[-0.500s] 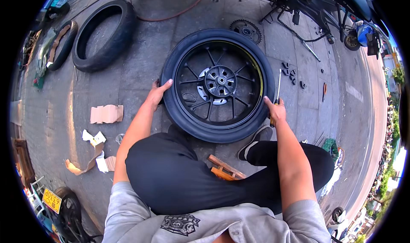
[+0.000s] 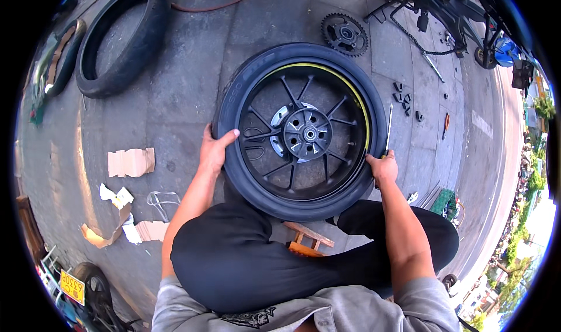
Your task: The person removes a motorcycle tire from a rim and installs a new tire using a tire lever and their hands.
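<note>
Wheel [image 2: 308,134] with its tire [image 2: 292,208] sits between 2 hands, just before the lap [image 2: 257,256]. Left hand [image 2: 217,150] clamps tire's left edge, thumb on top; right hand [image 2: 383,167] pinches right edge, screwdriver [image 2: 389,127] also held. Versus 0.5 s ago: wheel nearer lap, toothed sprocket [image 2: 345,35] now fully uncovered. Gray paving [image 2: 187,122] underneath; loose tire [image 2: 143,57] upper left, motorcycle [image 2: 435,8] upper right, cardboard [image 2: 131,162] left.

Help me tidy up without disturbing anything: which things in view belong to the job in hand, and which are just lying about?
In the job:
wheel with tire, between left hand and right hand
screwdriver, in the right hand
sprocket, probably

Apparently lying about:
flattened cardboard
white scraps
loose tire, though its role is unclear
</note>
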